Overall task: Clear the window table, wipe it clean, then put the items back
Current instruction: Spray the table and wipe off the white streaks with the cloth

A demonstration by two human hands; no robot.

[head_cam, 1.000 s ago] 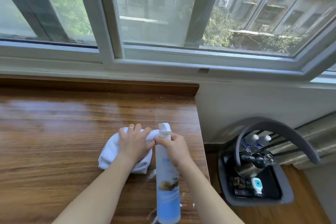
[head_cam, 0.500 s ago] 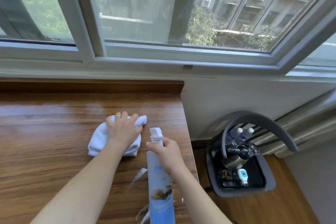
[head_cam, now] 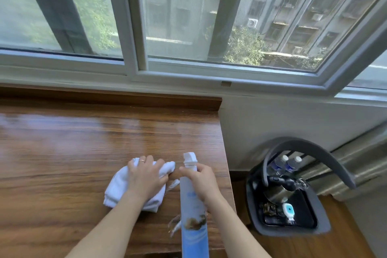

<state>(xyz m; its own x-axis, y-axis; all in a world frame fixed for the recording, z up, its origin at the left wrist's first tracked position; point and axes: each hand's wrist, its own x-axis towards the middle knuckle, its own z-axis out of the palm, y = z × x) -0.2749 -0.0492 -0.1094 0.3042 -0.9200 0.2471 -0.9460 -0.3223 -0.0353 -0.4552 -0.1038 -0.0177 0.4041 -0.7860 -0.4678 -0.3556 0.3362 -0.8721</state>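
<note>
The spray bottle (head_cam: 193, 211) is sitting nearest the camera, its blue-and-white body running up from the bottom edge to a white nozzle pointing away over the wooden window table (head_cam: 62, 153). The right hand (head_cam: 202, 180) is curling its fingers round the bottle's neck just below the nozzle, with the index finger lying near the trigger. Pale streaks are lying on the wood beside the bottle; I cannot tell whether they are liquid or reflections.

Just left of it, the left hand (head_cam: 146, 176) is pressing down on a bunched white cloth (head_cam: 121, 190), fingers bent over its far edge and lying fairly close together, a ring showing on one. Hand, cloth and bottle are all working near the table's right edge, and the rest of the tabletop in view is lying bare and glossy.

The risks as I judge them: the bottle is being held close to that edge, so a slip of the grip could be sending it down toward the floor. Directly below and to the right, a dark tray (head_cam: 322, 230) is holding a kettle (head_cam: 280, 188), two water bottles (head_cam: 287, 163) and small sachets, so overspray or a dropped bottle could be wetting or knocking them. A wet patch left unwiped could be smearing the finish.

Farther off, the window (head_cam: 188, 27) is looking onto buildings.
</note>
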